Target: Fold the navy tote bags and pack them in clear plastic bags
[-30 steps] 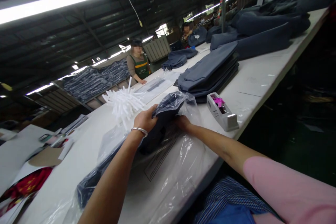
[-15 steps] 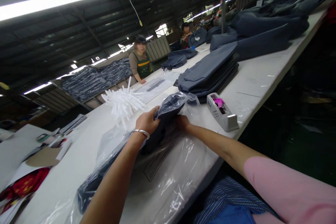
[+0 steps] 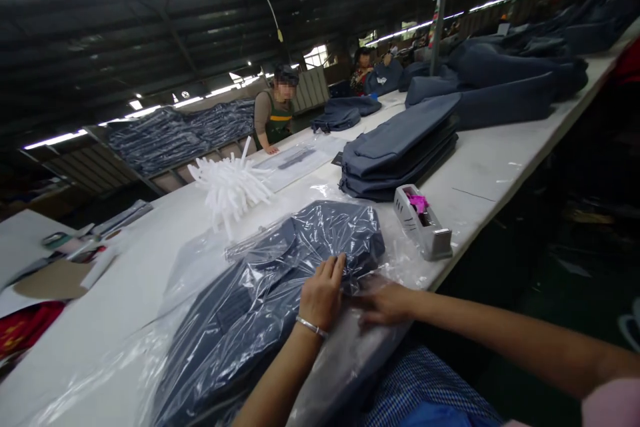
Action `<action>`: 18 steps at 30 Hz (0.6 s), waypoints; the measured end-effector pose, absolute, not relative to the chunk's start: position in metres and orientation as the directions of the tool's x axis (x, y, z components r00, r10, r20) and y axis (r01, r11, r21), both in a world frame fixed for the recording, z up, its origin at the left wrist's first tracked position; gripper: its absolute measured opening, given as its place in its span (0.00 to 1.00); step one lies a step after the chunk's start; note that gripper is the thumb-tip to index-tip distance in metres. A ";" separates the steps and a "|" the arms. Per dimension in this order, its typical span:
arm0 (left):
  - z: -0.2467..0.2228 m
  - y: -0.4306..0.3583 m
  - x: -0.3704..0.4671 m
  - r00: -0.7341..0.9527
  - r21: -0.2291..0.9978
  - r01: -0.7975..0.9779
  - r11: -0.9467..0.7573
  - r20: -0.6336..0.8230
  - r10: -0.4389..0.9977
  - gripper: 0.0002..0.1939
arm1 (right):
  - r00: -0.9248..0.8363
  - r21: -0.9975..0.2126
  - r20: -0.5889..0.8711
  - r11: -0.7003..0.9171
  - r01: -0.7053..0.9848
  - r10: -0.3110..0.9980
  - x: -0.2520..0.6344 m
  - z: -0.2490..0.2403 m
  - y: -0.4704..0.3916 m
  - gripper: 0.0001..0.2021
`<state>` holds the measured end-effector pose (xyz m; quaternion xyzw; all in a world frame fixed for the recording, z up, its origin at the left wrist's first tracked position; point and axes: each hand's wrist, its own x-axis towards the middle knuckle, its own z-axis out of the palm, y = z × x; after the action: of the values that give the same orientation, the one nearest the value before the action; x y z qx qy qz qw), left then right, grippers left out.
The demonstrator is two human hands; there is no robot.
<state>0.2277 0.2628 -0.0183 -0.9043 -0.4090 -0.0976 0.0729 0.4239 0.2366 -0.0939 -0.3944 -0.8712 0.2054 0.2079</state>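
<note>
A dark blue-grey backpack (image 3: 235, 320) lies flat on the table inside a clear plastic bag (image 3: 330, 233). My left hand (image 3: 323, 293), with a silver bracelet at its wrist, is closed on the bag near the edge closest to me, and creases in the film run out from its fingertips. Close beside it, my right hand (image 3: 387, 300) is at the loose film on the bag's right side. Motion smears its fingers, so their grip does not show clearly.
A grey tape dispenser (image 3: 425, 227) with something pink in it stands at the table's right edge. Behind are stacked dark backpacks (image 3: 400, 147) and a heap of white foam-like sticks (image 3: 230, 190). A co-worker (image 3: 275, 110) stands across the table (image 3: 125, 267).
The bagged backpack, held partly raised before, now lies flat with its film spread over it. My left hand has come down and right; my right hand has come out toward me from behind the backpack.
</note>
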 end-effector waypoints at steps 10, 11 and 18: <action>-0.063 0.216 0.226 0.609 -0.081 0.774 -0.627 0.363 0.705 0.32 | -0.787 -0.450 0.198 0.767 0.458 0.585 0.408 -0.087 0.158 0.37; -0.064 0.211 0.224 0.611 -0.078 0.771 -0.632 0.366 0.702 0.33 | -0.797 -0.449 0.233 0.789 0.420 0.557 0.409 -0.080 0.154 0.34; -0.036 0.156 0.161 0.405 -0.125 0.912 -0.391 0.427 0.808 0.40 | -0.475 -0.236 0.410 0.593 0.770 0.779 0.459 -0.056 0.183 0.37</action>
<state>0.1610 0.1555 -0.0361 -0.8203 -0.5242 -0.1504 0.1721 0.4586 0.1828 -0.0563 -0.4510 -0.8586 0.0093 0.2434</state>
